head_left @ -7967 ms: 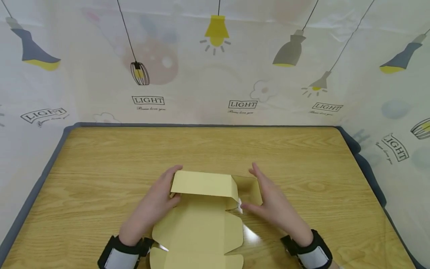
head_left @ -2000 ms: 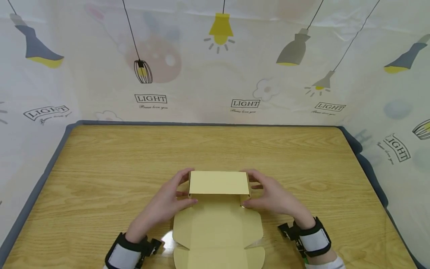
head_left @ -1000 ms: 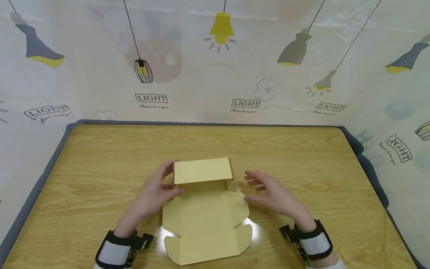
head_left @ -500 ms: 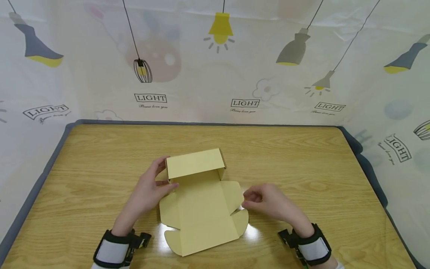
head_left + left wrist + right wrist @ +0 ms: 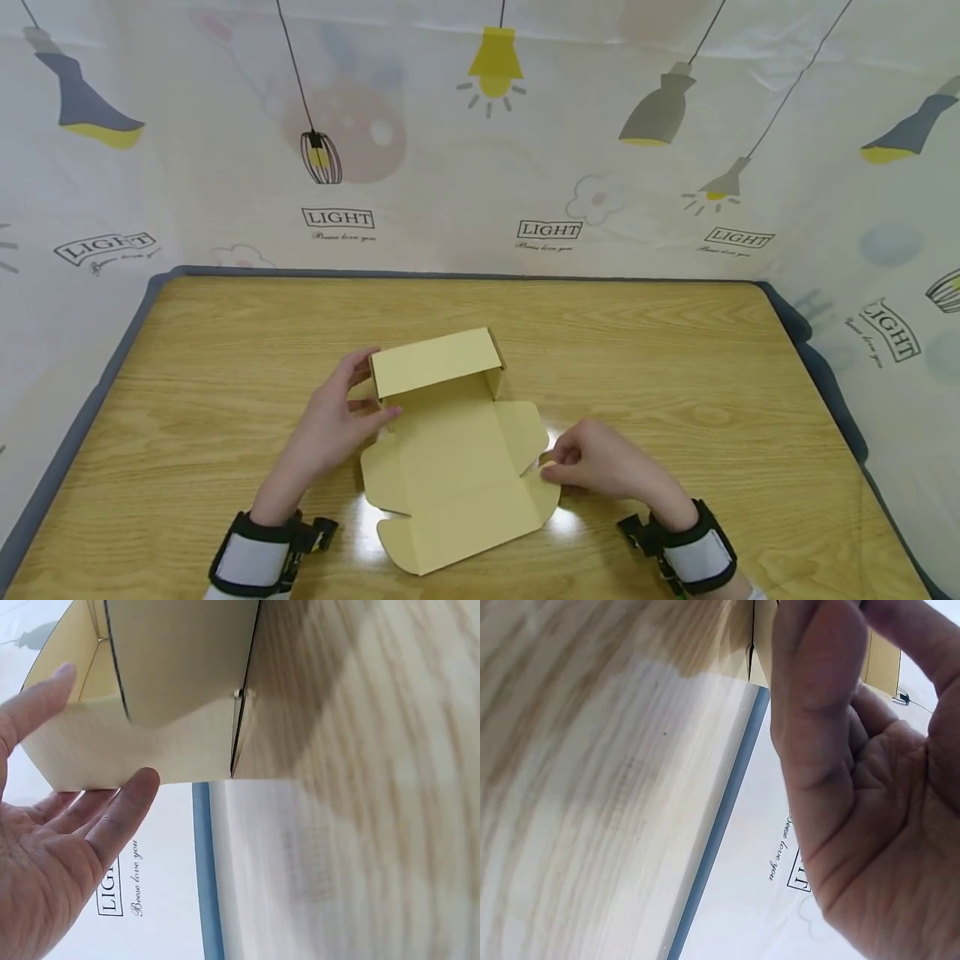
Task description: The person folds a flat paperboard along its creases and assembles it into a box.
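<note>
A tan cardboard box (image 5: pixel 450 450), partly folded, sits at an angle on the table. Its far end is raised into a hollow section, while the near lid panel and side flaps lie spread out. My left hand (image 5: pixel 333 421) grips the left end of the raised section, thumb at the front edge and fingers behind. In the left wrist view the fingers (image 5: pixel 131 802) lie along the outer box wall (image 5: pixel 172 754). At the near right corner, my right hand (image 5: pixel 600 458) pinches the small rounded flap (image 5: pixel 543 500) between thumb and curled fingers. The right wrist view hides that pinch behind the hand.
The wood-grain table (image 5: pixel 712 375) has a grey-blue edge trim (image 5: pixel 465 276) at the back and sides. A white curtain (image 5: pixel 435 183) printed with lamps encloses it behind and at both sides. Both wrists wear black straps (image 5: pixel 693 550).
The right hand let go of the raised end and came down to the near right flap. Held by the left hand, the box shifted away and left and turned slightly. Earlier, its right end was folded in.
</note>
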Action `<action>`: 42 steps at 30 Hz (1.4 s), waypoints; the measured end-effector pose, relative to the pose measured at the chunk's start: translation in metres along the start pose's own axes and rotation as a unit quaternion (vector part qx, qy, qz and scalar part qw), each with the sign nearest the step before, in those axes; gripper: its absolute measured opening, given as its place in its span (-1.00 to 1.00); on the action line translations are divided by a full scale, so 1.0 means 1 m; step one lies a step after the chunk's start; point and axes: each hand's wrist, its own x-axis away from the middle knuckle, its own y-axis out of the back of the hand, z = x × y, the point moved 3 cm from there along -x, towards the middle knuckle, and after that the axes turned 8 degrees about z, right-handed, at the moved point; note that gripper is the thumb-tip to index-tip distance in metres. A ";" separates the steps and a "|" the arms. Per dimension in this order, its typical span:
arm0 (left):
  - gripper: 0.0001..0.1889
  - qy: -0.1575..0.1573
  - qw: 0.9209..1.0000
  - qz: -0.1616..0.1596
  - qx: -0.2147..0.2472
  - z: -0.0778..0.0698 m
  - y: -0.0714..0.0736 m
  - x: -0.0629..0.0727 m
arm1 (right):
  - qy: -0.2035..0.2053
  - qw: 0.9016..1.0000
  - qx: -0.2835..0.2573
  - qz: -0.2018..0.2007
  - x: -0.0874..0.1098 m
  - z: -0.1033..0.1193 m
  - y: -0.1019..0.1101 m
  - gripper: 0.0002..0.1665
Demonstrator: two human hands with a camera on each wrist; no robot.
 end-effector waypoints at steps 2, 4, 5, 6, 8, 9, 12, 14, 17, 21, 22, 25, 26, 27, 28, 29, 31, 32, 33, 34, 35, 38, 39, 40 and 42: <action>-0.10 -0.007 1.000 0.005 -0.020 -0.002 0.000 0.002 | -0.002 1.000 -0.009 -0.009 0.001 -0.003 0.003 -0.77; -0.15 -0.015 0.999 0.010 -0.033 -0.005 -0.001 0.004 | -0.003 1.000 -0.015 -0.021 0.001 -0.007 0.007 -0.77; -0.19 -0.017 0.999 0.011 -0.033 -0.007 -0.001 0.005 | -0.005 0.999 -0.013 -0.029 0.000 -0.010 0.009 -0.76; -0.23 -0.018 0.999 0.010 -0.034 -0.008 -0.001 0.007 | -0.005 0.999 -0.006 -0.039 0.000 -0.012 0.012 -0.76; -0.33 -0.021 0.999 0.004 -0.032 -0.012 0.000 0.009 | -0.010 0.998 0.008 -0.060 -0.002 -0.016 0.017 -0.77; -0.37 -0.023 0.999 0.002 -0.029 -0.013 -0.001 0.010 | -0.013 0.997 0.016 -0.070 -0.003 -0.017 0.020 -0.78; -0.43 -0.026 0.999 0.009 -0.029 -0.018 -0.002 0.012 | -0.023 0.994 0.040 -0.102 -0.007 -0.020 0.030 -0.79; -0.41 -0.024 0.999 0.024 -0.032 -0.020 -0.004 0.013 | -0.029 0.992 0.046 -0.116 -0.010 -0.022 0.036 -0.80; -0.36 -0.015 0.998 0.060 -0.034 -0.023 -0.009 0.013 | -0.039 0.989 0.054 -0.130 -0.013 -0.026 0.043 -0.78; -0.30 0.000 0.995 0.089 -0.049 -0.031 -0.014 0.014 | -0.053 0.987 0.052 -0.143 -0.014 -0.033 0.051 -0.75; -0.29 0.004 0.994 0.092 -0.053 -0.032 -0.016 0.014 | -0.055 0.986 0.052 -0.149 -0.013 -0.034 0.052 -0.73; -0.29 0.007 0.994 0.092 -0.050 -0.035 -0.018 0.014 | -0.057 0.983 0.041 -0.171 -0.006 -0.037 0.053 -0.65; -0.30 0.009 0.995 0.088 -0.049 -0.035 -0.018 0.015 | -0.059 0.982 0.036 -0.177 -0.002 -0.037 0.053 -0.62; -0.31 0.007 0.995 0.083 -0.047 -0.036 -0.017 0.015 | -0.061 0.980 0.032 -0.184 0.003 -0.038 0.051 -0.58; -0.32 0.005 0.996 0.075 -0.045 -0.036 -0.016 0.015 | -0.064 0.979 0.026 -0.190 0.008 -0.038 0.048 -0.55; -0.33 0.001 0.997 0.067 -0.044 -0.036 -0.014 0.014 | -0.067 0.979 0.020 -0.193 0.014 -0.039 0.045 -0.53; -0.34 -0.009 0.997 0.054 -0.045 -0.037 -0.010 0.011 | -0.075 0.977 0.015 -0.200 0.026 -0.041 0.035 -0.53; -0.34 -0.016 0.997 0.049 -0.050 -0.038 -0.008 0.009 | -0.076 0.977 0.009 -0.199 0.032 -0.042 0.030 -0.54; -0.34 -0.023 0.997 0.046 -0.055 -0.039 -0.006 0.006 | -0.076 0.977 0.003 -0.197 0.037 -0.043 0.024 -0.55; -0.34 -0.028 0.997 0.045 -0.059 -0.040 -0.004 0.002 | -0.074 0.978 -0.005 -0.196 0.042 -0.042 0.017 -0.57; -0.34 -0.031 0.996 0.045 -0.064 -0.041 -0.003 -0.002 | -0.068 0.979 -0.014 -0.191 0.046 -0.042 0.010 -0.58; -0.34 -0.033 0.995 0.049 -0.080 -0.041 0.000 -0.011 | -0.044 0.983 -0.064 -0.164 0.051 -0.038 -0.009 -0.58; -0.34 -0.033 0.995 0.052 -0.084 -0.040 0.001 -0.013 | -0.036 0.984 -0.078 -0.154 0.051 -0.036 -0.014 -0.59; -0.34 -0.033 0.994 0.055 -0.086 -0.039 0.001 -0.015 | -0.028 0.986 -0.090 -0.141 0.050 -0.034 -0.019 -0.60; -0.35 -0.032 0.994 0.062 -0.086 -0.037 0.000 -0.016 | -0.018 0.987 -0.112 -0.111 0.046 -0.032 -0.025 -0.64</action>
